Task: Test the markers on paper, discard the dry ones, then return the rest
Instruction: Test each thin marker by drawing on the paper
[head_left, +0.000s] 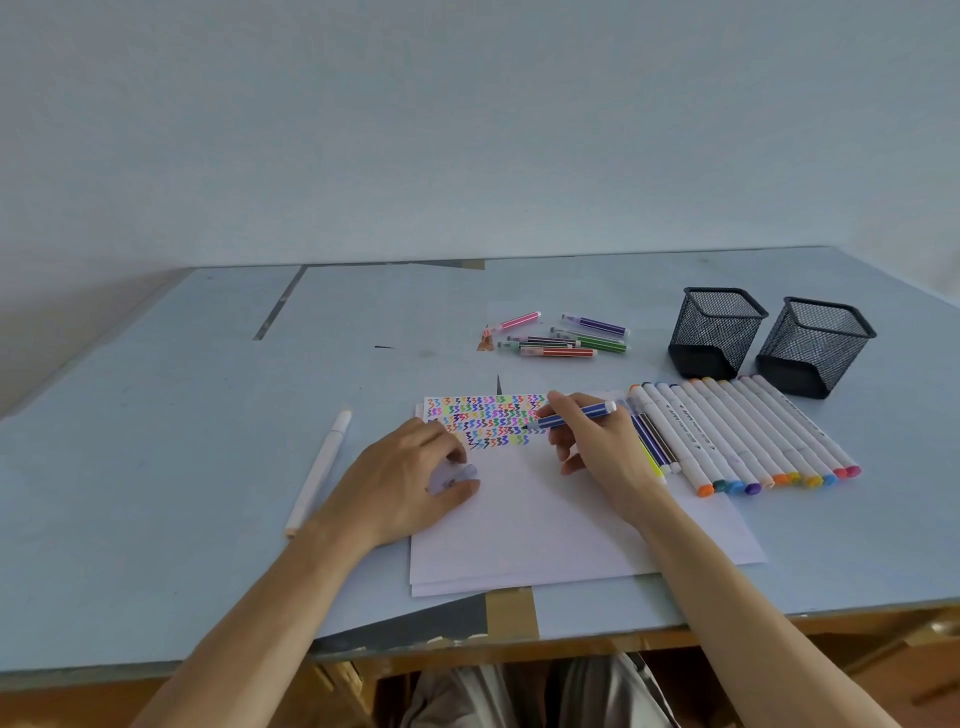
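My right hand (592, 447) grips a blue striped marker (576, 414) with its tip down on the white paper (545, 519), at the right end of rows of coloured squiggles (485, 418). My left hand (410, 478) rests on the paper and holds a clear marker cap (457, 475) in its fingers. A row of several white markers with coloured ends (748, 436) lies to the right of the paper, with thin striped markers (652, 441) beside my right hand. Several thin striped markers (561, 338) lie in a loose group farther back.
Two empty black mesh pen cups (714, 332) (813, 345) stand at the back right. A single white marker (319, 470) lies left of the paper. The table's front edge (514, 623) runs just below the paper, with cardboard patches showing.
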